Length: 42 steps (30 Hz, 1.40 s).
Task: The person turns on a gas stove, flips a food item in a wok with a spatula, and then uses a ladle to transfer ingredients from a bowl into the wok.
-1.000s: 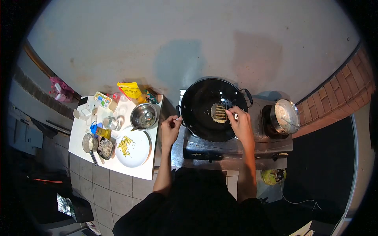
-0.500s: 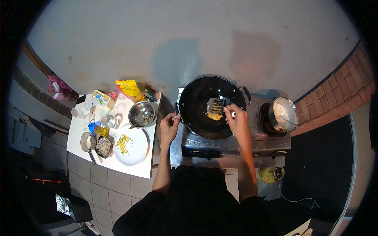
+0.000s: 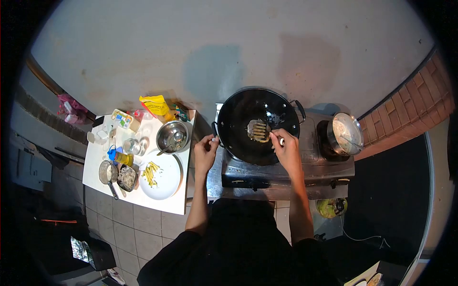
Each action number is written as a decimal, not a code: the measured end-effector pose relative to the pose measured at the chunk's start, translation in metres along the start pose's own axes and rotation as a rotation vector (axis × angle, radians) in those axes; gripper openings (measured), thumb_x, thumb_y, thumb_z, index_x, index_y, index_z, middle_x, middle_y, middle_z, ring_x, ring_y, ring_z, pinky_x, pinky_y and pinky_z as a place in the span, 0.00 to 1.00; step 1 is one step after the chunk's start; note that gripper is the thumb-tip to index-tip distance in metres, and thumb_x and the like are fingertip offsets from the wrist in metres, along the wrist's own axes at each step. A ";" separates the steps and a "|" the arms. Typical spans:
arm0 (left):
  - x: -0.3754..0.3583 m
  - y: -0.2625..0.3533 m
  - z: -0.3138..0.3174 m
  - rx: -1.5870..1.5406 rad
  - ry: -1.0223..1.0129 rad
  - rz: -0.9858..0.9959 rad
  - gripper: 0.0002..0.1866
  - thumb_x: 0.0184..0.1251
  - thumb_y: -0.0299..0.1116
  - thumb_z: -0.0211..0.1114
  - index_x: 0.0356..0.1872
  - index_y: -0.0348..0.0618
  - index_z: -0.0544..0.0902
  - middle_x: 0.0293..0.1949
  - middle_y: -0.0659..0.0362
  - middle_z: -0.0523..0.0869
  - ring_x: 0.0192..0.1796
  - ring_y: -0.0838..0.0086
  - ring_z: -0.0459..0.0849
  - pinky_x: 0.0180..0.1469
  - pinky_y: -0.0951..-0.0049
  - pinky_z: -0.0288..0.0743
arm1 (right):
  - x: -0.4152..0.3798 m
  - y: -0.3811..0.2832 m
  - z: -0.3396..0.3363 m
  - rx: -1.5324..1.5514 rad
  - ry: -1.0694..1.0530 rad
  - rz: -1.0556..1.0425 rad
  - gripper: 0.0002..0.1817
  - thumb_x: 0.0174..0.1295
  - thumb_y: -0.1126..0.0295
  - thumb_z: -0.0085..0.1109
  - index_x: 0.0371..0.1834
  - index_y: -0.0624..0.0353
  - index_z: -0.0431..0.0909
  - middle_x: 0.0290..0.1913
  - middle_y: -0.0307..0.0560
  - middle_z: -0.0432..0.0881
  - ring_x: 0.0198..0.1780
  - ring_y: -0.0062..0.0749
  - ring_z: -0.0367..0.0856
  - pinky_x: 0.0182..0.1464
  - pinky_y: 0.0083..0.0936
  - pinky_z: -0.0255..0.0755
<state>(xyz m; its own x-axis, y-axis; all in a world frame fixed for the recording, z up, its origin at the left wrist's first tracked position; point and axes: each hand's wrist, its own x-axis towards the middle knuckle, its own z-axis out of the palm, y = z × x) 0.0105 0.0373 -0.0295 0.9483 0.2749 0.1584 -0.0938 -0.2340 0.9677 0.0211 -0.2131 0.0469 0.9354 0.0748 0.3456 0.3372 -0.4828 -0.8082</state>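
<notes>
- Slotted spatula [image 3: 259, 129]: inside the black wok [image 3: 248, 155], centre of the frame, over a browned food piece [image 3: 262, 140].
- Right hand [image 3: 288, 147]: fingers closed around the spatula's handle.
- Left hand [image 3: 205, 151]: fingers curled beside the wok's left handle; whether they grip it, I cannot tell.
- Steel pot [image 3: 350, 131]: right of the wok, on the stove [image 3: 305, 178].
- White plate [image 3: 167, 183]: left of centre, on the white surface [image 3: 98, 162], holding yellow strips [image 3: 150, 174].

Desk [image 3: 177, 205], white: supports plate [image 3: 164, 187] at near right corner, steel bowl [image 3: 163, 138] behind plate, black dish [image 3: 127, 178], bottle [image 3: 125, 158], yellow packet [image 3: 155, 103] at rear edge. Stove [image 3: 308, 168], metal: supports wok [image 3: 244, 151] at left, pot [image 3: 333, 143] at right.
</notes>
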 end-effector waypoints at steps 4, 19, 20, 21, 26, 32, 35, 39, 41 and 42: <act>0.000 0.000 -0.001 -0.030 -0.038 -0.085 0.15 0.65 0.35 0.64 0.42 0.28 0.80 0.24 0.66 0.75 0.28 0.84 0.70 0.34 0.82 0.66 | -0.007 0.010 0.000 0.089 0.031 0.082 0.06 0.61 0.74 0.57 0.31 0.67 0.75 0.26 0.50 0.80 0.21 0.28 0.78 0.23 0.23 0.68; 0.001 -0.009 -0.001 -0.097 -0.060 -0.114 0.12 0.66 0.32 0.62 0.42 0.32 0.80 0.25 0.69 0.74 0.28 0.87 0.69 0.31 0.85 0.62 | -0.043 0.029 0.006 0.379 0.123 0.301 0.09 0.65 0.72 0.53 0.35 0.69 0.79 0.24 0.41 0.79 0.18 0.13 0.70 0.18 0.14 0.61; 0.001 -0.009 -0.002 -0.096 -0.054 -0.120 0.12 0.66 0.32 0.62 0.43 0.32 0.80 0.25 0.69 0.74 0.28 0.87 0.68 0.31 0.86 0.62 | -0.044 0.028 0.007 0.391 0.135 0.294 0.09 0.66 0.72 0.53 0.35 0.69 0.79 0.25 0.41 0.80 0.18 0.13 0.70 0.18 0.14 0.61; 0.001 -0.009 -0.001 -0.093 -0.055 -0.121 0.12 0.66 0.32 0.62 0.43 0.32 0.80 0.25 0.69 0.74 0.28 0.87 0.68 0.31 0.86 0.62 | -0.046 0.027 0.007 0.403 0.148 0.288 0.09 0.66 0.72 0.53 0.35 0.69 0.79 0.26 0.41 0.80 0.19 0.13 0.70 0.19 0.14 0.62; 0.002 -0.011 0.000 -0.098 -0.033 -0.038 0.12 0.65 0.31 0.63 0.40 0.29 0.80 0.21 0.70 0.72 0.25 0.89 0.65 0.26 0.86 0.58 | -0.050 0.021 0.004 0.417 0.113 0.256 0.09 0.66 0.73 0.52 0.35 0.69 0.78 0.31 0.42 0.81 0.21 0.13 0.72 0.20 0.13 0.63; 0.000 -0.006 0.001 -0.114 -0.031 -0.065 0.13 0.65 0.32 0.63 0.41 0.29 0.81 0.22 0.70 0.72 0.24 0.89 0.66 0.26 0.86 0.58 | -0.052 0.015 -0.005 0.435 0.069 0.263 0.09 0.67 0.74 0.51 0.33 0.70 0.77 0.34 0.44 0.81 0.22 0.15 0.72 0.22 0.13 0.64; 0.001 -0.007 0.002 -0.127 -0.029 -0.060 0.13 0.65 0.32 0.63 0.42 0.29 0.80 0.22 0.70 0.72 0.25 0.89 0.66 0.26 0.87 0.59 | -0.053 0.013 -0.009 0.439 0.025 0.267 0.09 0.67 0.74 0.50 0.33 0.70 0.77 0.35 0.44 0.81 0.22 0.15 0.72 0.22 0.14 0.65; -0.001 -0.001 0.001 -0.075 -0.020 -0.058 0.13 0.66 0.32 0.62 0.43 0.29 0.80 0.22 0.70 0.72 0.25 0.89 0.66 0.27 0.87 0.59 | -0.056 0.008 -0.012 0.452 0.003 0.262 0.09 0.67 0.74 0.50 0.34 0.69 0.77 0.33 0.42 0.81 0.22 0.15 0.71 0.23 0.14 0.65; -0.002 -0.001 0.003 -0.096 -0.005 -0.053 0.13 0.66 0.32 0.62 0.43 0.29 0.80 0.22 0.70 0.72 0.26 0.89 0.66 0.27 0.87 0.59 | -0.057 0.008 -0.012 0.463 0.002 0.253 0.09 0.67 0.74 0.50 0.34 0.69 0.77 0.34 0.43 0.81 0.23 0.15 0.71 0.23 0.14 0.65; -0.002 -0.002 0.002 -0.094 -0.006 -0.054 0.13 0.66 0.32 0.62 0.43 0.29 0.80 0.22 0.70 0.72 0.26 0.89 0.66 0.27 0.87 0.59 | -0.057 0.008 -0.012 0.472 0.001 0.243 0.09 0.67 0.75 0.49 0.34 0.69 0.77 0.35 0.44 0.81 0.23 0.15 0.71 0.23 0.14 0.65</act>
<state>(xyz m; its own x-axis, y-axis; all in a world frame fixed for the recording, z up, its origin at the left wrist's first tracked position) 0.0094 0.0349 -0.0318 0.9546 0.2788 0.1045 -0.0703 -0.1300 0.9890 -0.0314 -0.2316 0.0265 0.9925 0.0082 0.1217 0.1219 -0.0408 -0.9917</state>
